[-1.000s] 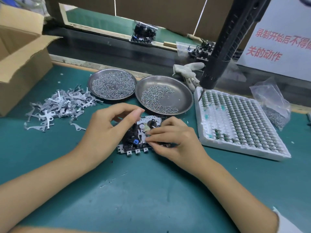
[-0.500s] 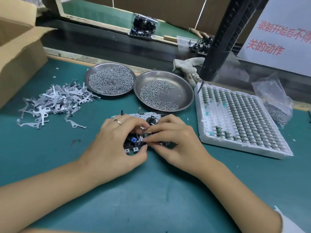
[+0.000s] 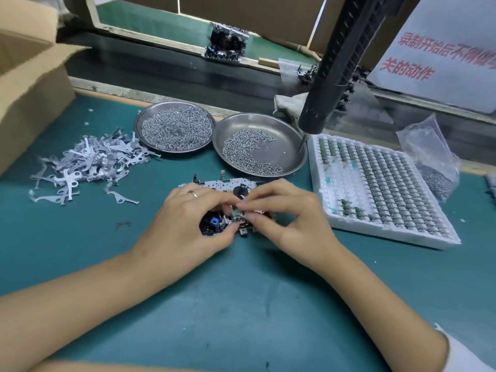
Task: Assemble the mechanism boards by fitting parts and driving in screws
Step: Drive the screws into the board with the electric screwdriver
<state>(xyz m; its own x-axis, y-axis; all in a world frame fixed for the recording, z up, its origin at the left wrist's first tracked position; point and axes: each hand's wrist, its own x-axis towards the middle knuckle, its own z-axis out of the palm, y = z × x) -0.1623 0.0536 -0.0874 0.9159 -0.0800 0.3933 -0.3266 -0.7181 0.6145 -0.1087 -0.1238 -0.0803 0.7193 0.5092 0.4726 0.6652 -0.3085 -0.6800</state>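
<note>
Green mat (image 3: 241,304) lies under your hands: your left hand (image 3: 188,226) and right hand (image 3: 290,221) both pinch the mechanism board (image 3: 228,200) with curled fingertips.

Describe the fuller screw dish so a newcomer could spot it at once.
Start at the cardboard box on the far left of the green mat. Two round steel dishes sit side by side beyond the hands. It is the left dish, nearest the pile of metal levers: screws cover its whole floor, while the right dish shows bare steel.
</note>
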